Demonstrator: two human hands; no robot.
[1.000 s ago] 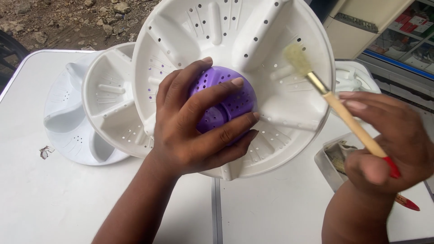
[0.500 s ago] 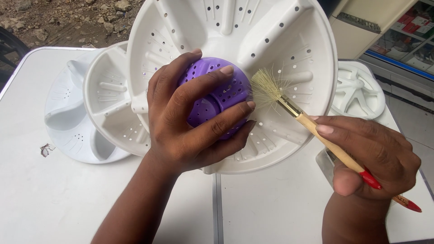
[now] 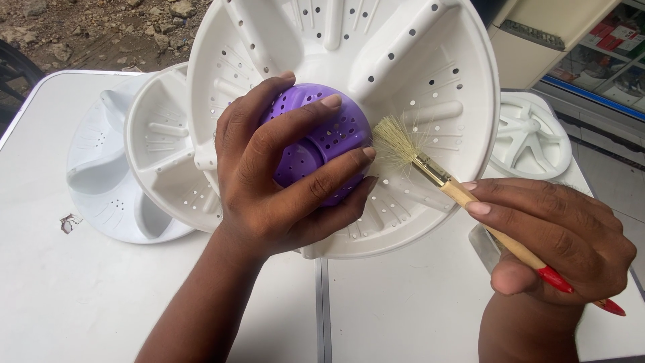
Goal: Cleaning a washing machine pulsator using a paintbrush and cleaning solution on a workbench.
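The left hand (image 3: 285,178) is clamped over the purple cap (image 3: 322,138) at the centre of the big white disc (image 3: 403,74), fingers spread across the cap's perforated dome, thumb tucked low. The disc stands tilted up under that palm, its lower rim just below the wrist, over the table (image 3: 101,302). The grip looks the same as half a second ago.

The right hand (image 3: 557,238) has changed: it is closed around the wooden handle of the brush (image 3: 437,175), and the bristles now sit lower and nearer the cap, fanned against the disc right beside the left fingertips. A second ago the brush was lifted high, up near the disc's upper rim, clear of the cap. The handle's red end pokes out behind the right hand.

Left of the left hand, two more white discs (image 3: 161,148) lie stacked behind the big one. Beyond the right hand sits a smaller white disc (image 3: 531,138).
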